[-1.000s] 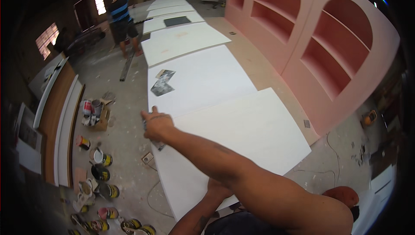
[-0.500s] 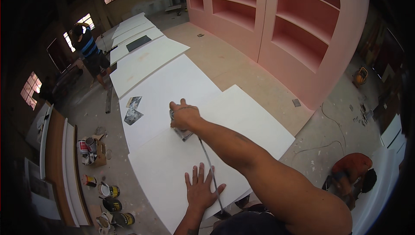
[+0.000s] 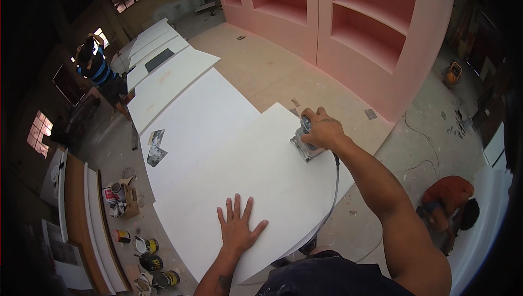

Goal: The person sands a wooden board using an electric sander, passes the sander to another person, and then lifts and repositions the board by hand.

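My right hand grips the top of a small electric sander, its square pad flat on the white panel near the far right edge. The power cord runs from the sander back over the panel's right side toward my body. My left hand lies flat on the same panel at the near left, fingers spread, holding nothing. Two scraps of grey-stained sheet rest on the neighbouring white panel, left of the sander.
More white panels continue in a row away from me, one bearing a dark sheet. Pink arched shelving stands at the far right. Paint cans sit on the left floor. One person stands far left; another crouches at right.
My right hand has slid the sander rightward across the panel to near its far right edge, the cord trailing along. My left hand stays flat on the panel. The view has shifted slightly.
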{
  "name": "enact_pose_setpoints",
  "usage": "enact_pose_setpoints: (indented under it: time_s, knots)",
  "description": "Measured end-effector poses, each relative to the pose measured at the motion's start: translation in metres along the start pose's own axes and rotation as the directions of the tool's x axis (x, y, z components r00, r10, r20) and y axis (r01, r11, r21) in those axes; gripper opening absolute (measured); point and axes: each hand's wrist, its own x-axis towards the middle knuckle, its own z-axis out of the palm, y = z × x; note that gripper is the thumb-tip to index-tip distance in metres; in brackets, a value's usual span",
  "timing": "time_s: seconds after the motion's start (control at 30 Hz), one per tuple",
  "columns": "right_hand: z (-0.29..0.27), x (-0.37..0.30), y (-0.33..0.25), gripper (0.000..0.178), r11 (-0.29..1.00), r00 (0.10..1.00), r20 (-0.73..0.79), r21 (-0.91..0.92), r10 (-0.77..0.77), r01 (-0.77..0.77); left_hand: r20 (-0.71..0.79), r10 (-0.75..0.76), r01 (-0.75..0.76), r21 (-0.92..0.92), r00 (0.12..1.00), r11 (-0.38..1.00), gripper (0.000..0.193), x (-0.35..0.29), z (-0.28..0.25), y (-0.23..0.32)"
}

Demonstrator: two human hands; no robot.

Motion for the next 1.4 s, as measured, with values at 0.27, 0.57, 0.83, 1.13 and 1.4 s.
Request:
enact_pose_setpoints:
  time_s: [0.27, 0.57, 0.83, 1.13, 1.4]
  knots:
    - [0.013, -0.140, 0.011, 0.073, 0.998, 0.998, 0.068, -0.064, -0.012, 0.016, -0.061, -0.007, 0.006, -0.017, 0.998, 1.000, 0.094, 0.171, -0.005, 0.009]
    - [0.027, -0.199, -0.016, 0.072, 1.000, 0.985, 0.174, -0.022, -0.005, 0.009, -0.080, 0.044, -0.042, 0.022, 0.996, 0.999, 0.085, 0.294, -0.018, 0.041]
    - [0.025, -0.169, -0.005, 0.071, 0.999, 0.994, 0.113, -0.053, 0.003, 0.003, -0.072, 0.127, -0.126, 0.014, 0.989, 0.992, 0.080, 0.236, -0.009, 0.001]
    - [0.017, -0.079, -0.006, 0.073, 0.997, 1.000, 0.017, -0.083, 0.010, -0.009, -0.081, 0.190, -0.188, 0.032, 0.978, 0.982, 0.086, 0.103, 0.012, 0.023]
    - [0.010, 0.014, -0.032, 0.075, 0.997, 1.000, 0.006, -0.070, 0.030, -0.029, -0.003, 0.361, -0.361, -0.031, 0.933, 0.932, 0.087, 0.040, 0.026, 0.070]
